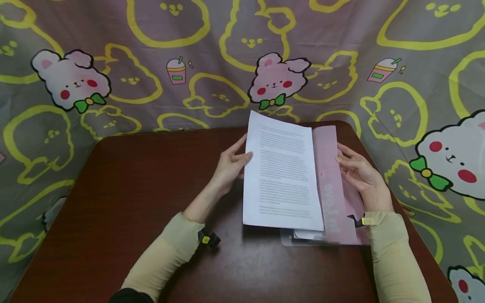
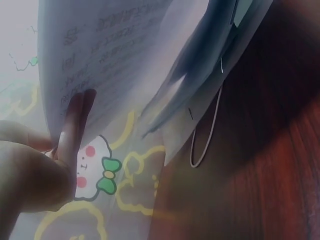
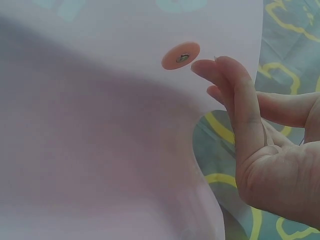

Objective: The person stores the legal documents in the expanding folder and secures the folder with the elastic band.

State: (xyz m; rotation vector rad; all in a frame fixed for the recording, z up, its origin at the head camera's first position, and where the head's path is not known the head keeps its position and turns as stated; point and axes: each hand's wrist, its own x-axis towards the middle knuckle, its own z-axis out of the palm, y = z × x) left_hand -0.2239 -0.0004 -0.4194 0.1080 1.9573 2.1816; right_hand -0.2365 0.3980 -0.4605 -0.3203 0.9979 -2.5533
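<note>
My left hand (image 1: 228, 167) pinches the left edge of a printed sheet of paper (image 1: 285, 176), thumb in front and fingers behind. In the left wrist view those fingers (image 2: 74, 122) lie against the back of the paper. The sheet is raised at a slant over a pink document folder (image 1: 330, 185), whose front is turned back to the right. The right hand (image 1: 358, 172) grips the folder's right edge between thumb and fingers. Its fingertips are close to a round orange button (image 3: 172, 61) on the pink cover. More papers (image 1: 308, 235) show below the sheet's lower edge.
Everything is above a dark brown wooden table (image 1: 151, 202) with rounded corners. A patterned cloth (image 1: 212, 38) hangs behind and at both sides. A thin string loop (image 2: 206, 145) hangs from the folder in the left wrist view. Black wrist straps (image 1: 212, 240) show at the sleeves.
</note>
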